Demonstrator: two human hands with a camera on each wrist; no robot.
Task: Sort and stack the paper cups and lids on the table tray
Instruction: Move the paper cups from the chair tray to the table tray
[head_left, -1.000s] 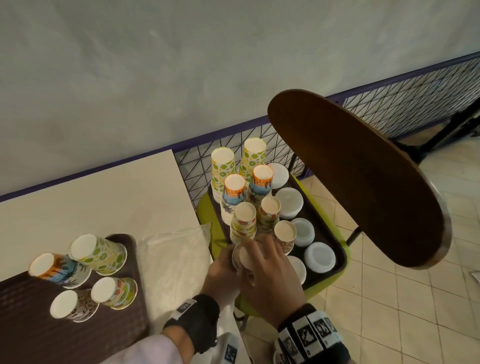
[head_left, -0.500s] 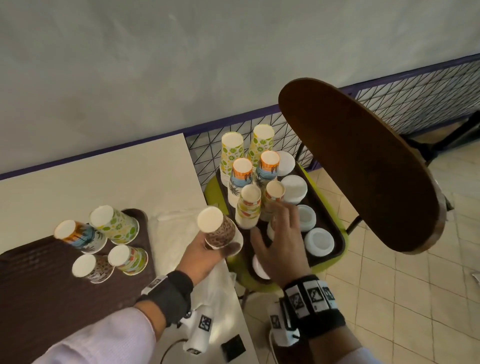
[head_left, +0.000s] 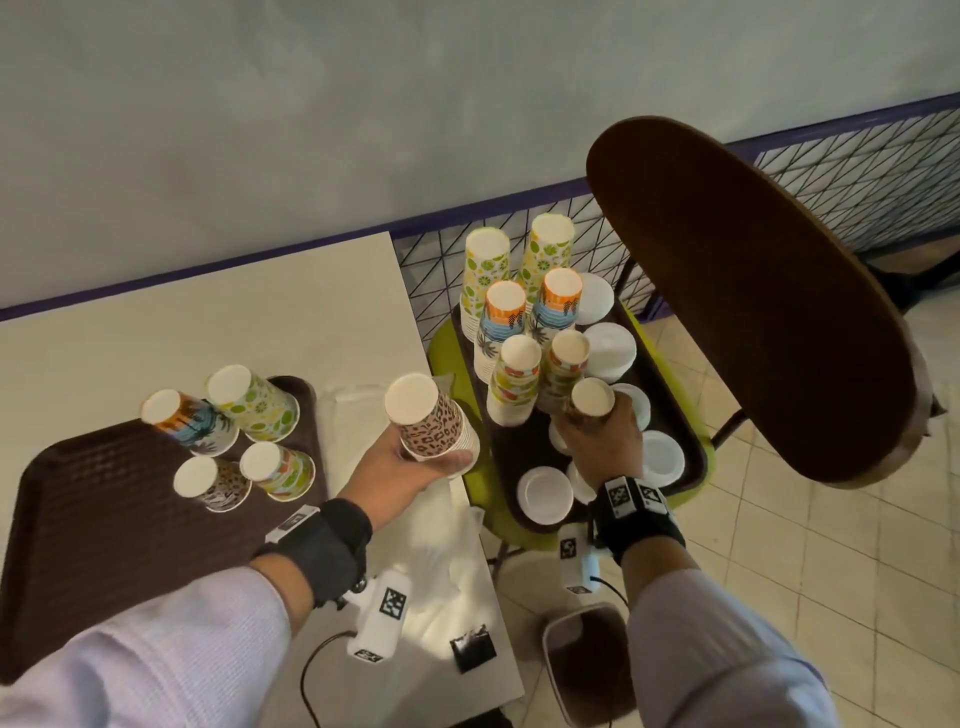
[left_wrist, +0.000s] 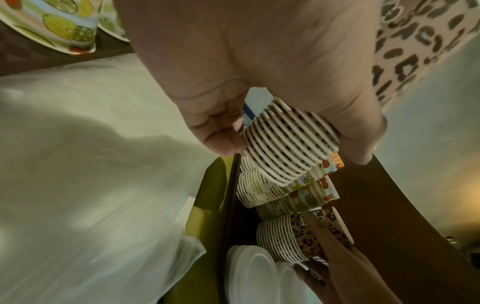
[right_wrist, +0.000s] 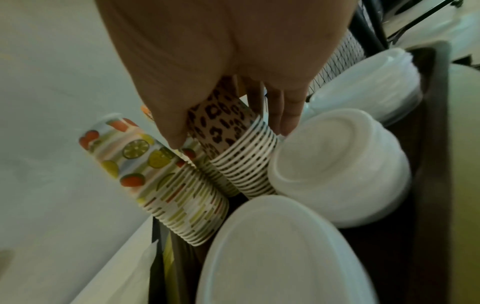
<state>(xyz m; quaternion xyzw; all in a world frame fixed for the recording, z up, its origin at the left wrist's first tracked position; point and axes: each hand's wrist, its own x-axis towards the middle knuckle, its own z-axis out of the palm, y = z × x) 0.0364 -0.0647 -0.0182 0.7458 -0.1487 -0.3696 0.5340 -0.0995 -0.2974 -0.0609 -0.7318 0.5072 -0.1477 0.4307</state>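
Note:
My left hand (head_left: 415, 457) grips an upside-down stack of leopard-print paper cups (head_left: 431, 421) in the air between the table and the chair; its rims (left_wrist: 288, 144) show between thumb and fingers. My right hand (head_left: 597, 426) holds a second leopard-print stack (head_left: 592, 400) (right_wrist: 228, 131) standing on the dark tray (head_left: 691, 467) on the green chair. The brown table tray (head_left: 78, 519) carries an orange palm cup (head_left: 192, 421), a lime cup (head_left: 254, 400), a leopard cup (head_left: 213, 483) and a fruit cup (head_left: 280, 467), all upside down.
Tall stacks of lime, palm and fruit cups (head_left: 519, 374) crowd the chair tray's left side. White lids (head_left: 545, 493) lie in piles along its right and front. A white cloth (head_left: 431, 545) covers the table corner. A dark wooden chair back (head_left: 753, 301) looms at the right.
Both hands were together at the leopard stack on the chair tray. My left hand has lifted part of it away towards the table, and my right hand has closed round the stack left there.

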